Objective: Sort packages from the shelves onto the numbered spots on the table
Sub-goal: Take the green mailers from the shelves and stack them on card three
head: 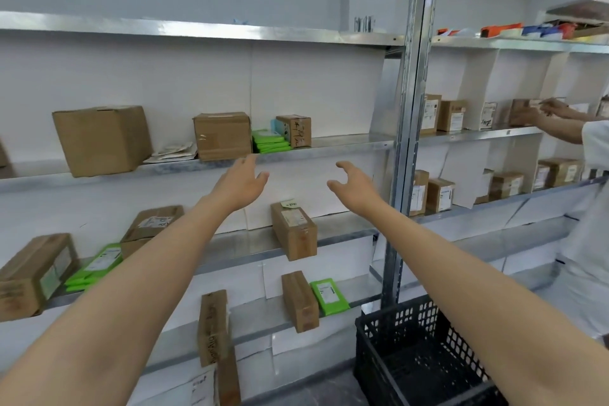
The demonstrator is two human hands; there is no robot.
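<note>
Nearest me, low on the right, stands one black crate (421,349). Past it both my arms stretch toward the shelving. My left hand (242,184) has its fingers straight and a little apart, tips close under the lip of the upper shelf (346,145). My right hand (356,188) is loosely cupped, thumb spread wide of the fingers. Neither holds anything.

I read this as the reach for a pick, with no package chosen yet. The next move calls for lifting over that lip and taking one package in both hands, likely the taped box (222,135) or the green stack (270,142) beside it, then turning to the numbered table, which is out of view.

Counting this bay:
- The lower shelf (257,323) holds two brown boxes and one green mailer (329,296).
- The middle shelf (250,244) holds three brown boxes and one pile of green mailers (95,265).
- The upper shelf holds three brown boxes, that one green stack and a few pale flat mailers (171,152).

Far right, another person's hands (540,112) are at a box in the next bay.
</note>
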